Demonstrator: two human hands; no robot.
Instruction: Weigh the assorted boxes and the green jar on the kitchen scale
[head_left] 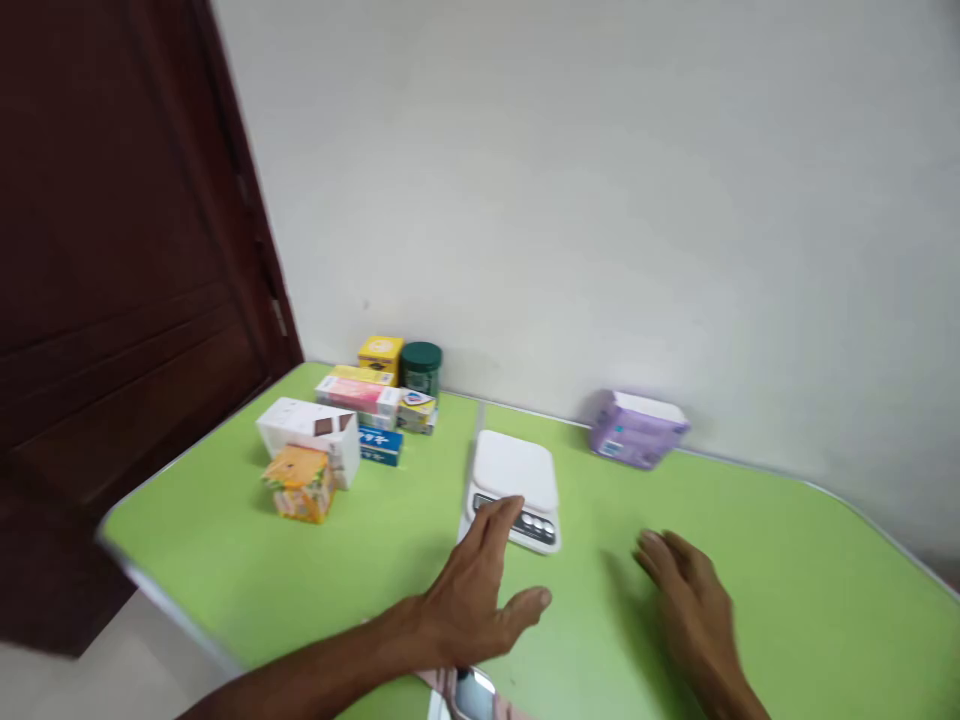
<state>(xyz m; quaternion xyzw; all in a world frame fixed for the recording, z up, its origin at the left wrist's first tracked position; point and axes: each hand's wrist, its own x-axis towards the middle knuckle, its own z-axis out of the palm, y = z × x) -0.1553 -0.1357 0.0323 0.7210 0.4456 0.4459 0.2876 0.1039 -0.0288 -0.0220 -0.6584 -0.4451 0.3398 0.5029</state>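
My left hand [476, 600] is open, thumb and fingers apart, over the near edge of a white kitchen scale [514, 470]. Its fingertips overlap the scale's button panel in view; I cannot tell if they touch it. Nothing is in that hand. To the right, my right hand [690, 605] hovers over the green table [795, 560], slightly blurred, with loosely bent fingers and nothing visible in them. Beyond it, a purple soft pack [637, 430] stands near the wall. Below my left wrist shows a watch-like thing [474, 693] with a pink strap, partly hidden.
At the left stand a white box [311, 430], an orange patterned box [301, 485], a blue box [380, 445], a pink-and-white box [356, 397], a yellow box [381, 355] and a dark green jar [421, 368]. A wall borders the back; a dark door [112, 250] is at left.
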